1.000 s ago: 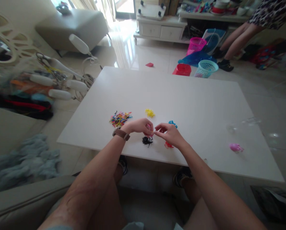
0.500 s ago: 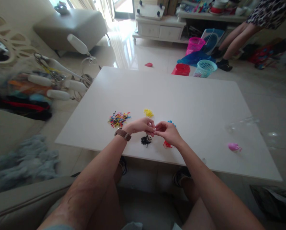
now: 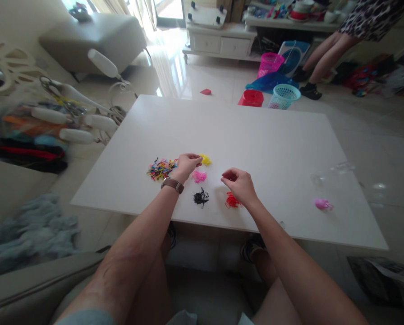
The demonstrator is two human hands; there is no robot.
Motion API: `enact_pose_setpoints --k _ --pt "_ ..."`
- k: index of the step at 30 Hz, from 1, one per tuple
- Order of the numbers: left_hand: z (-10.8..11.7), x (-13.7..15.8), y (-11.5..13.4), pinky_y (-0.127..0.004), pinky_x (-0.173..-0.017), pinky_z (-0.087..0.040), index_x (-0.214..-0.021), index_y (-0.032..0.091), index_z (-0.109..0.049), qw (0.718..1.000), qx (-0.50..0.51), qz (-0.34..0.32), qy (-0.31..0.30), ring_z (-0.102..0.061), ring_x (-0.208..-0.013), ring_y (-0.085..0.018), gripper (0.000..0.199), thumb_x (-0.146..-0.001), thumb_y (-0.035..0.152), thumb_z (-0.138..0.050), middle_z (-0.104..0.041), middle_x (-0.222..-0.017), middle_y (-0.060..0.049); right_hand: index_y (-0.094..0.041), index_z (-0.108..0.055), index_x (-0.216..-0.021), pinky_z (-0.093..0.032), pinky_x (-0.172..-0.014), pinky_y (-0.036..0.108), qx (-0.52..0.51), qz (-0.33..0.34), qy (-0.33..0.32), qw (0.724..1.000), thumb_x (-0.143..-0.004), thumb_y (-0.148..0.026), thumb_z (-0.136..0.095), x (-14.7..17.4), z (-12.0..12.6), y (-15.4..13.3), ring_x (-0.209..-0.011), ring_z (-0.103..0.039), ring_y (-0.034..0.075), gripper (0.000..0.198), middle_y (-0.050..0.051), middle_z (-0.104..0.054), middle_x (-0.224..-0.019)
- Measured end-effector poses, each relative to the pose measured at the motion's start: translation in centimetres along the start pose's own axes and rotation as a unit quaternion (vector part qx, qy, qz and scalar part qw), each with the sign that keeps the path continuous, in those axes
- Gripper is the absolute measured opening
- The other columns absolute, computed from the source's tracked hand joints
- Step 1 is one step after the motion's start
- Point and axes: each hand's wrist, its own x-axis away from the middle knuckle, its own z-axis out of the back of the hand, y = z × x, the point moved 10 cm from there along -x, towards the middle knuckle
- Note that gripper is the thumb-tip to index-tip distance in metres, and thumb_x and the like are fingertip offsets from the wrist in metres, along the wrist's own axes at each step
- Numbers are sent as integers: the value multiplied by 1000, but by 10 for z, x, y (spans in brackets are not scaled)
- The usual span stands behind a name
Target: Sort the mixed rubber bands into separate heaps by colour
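By the part-hidden yellow pile [image 3: 207,160], left fingers [image 3: 194,158] are pinched; right fingers [image 3: 235,172], farther off, likewise; contents unclear.

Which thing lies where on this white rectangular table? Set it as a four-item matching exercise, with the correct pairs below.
Things
1. Mixed multicoloured pile of thin strips
2. Small black pile of thin strips
3. Small yellow pile
4. Rounded purple-pink object

Places
A. Immediately right of the left hand
B. Toward the right end of the white table
C. Left of every other pile
D. Between the small pink pile and the near table edge

Pairs: 1-C, 2-D, 3-A, 4-B
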Motion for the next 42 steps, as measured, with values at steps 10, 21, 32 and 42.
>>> enact_pose_setpoints --k 10,21,32,42 --pt "1 2 19 -24 -67 -54 -92 9 -67 999 33 -32 19 -69 -65 -12 17 -77 16 -70 -71 -79 -8 -21 -71 -74 -51 -65 29 22 10 17 1000 -76 -24 -68 3 11 -5 -65 -65 17 5 2 -72 -72" --pt "-100 78 14 -33 -83 -55 -95 11 -69 908 50 -22 -416 -72 -83 -18 38 -67 29 -87 -75 -87 -12 -19 -73 -76 -51 -64 29 0 7 41 999 -80 -35 -68 1 12 -3 -63 -64 17 17 4 -72 -71" --pt "-1 17 24 -26 -63 -46 -78 15 -79 918 -350 -134 -127 -62 -63 -16 10 -74 20 -72 -72 -69 -6 -20 -70 -84 -49 -62 28 46 -9 51 998 -81 -33 -64 0 12 3 -65 -61 16 15 4 -71 -81" --pt "13 13 22 -25 -67 -47 -88 15 -80 888 -429 -115 -116 -64 -68 -17 19 -76 24 -68 -75 -81 -8 -20 -68 -79 -49 -66 29 74 21 29 997 -81 -27 -60 1 6 -2 -67 -62 15 11 2 -69 -83"
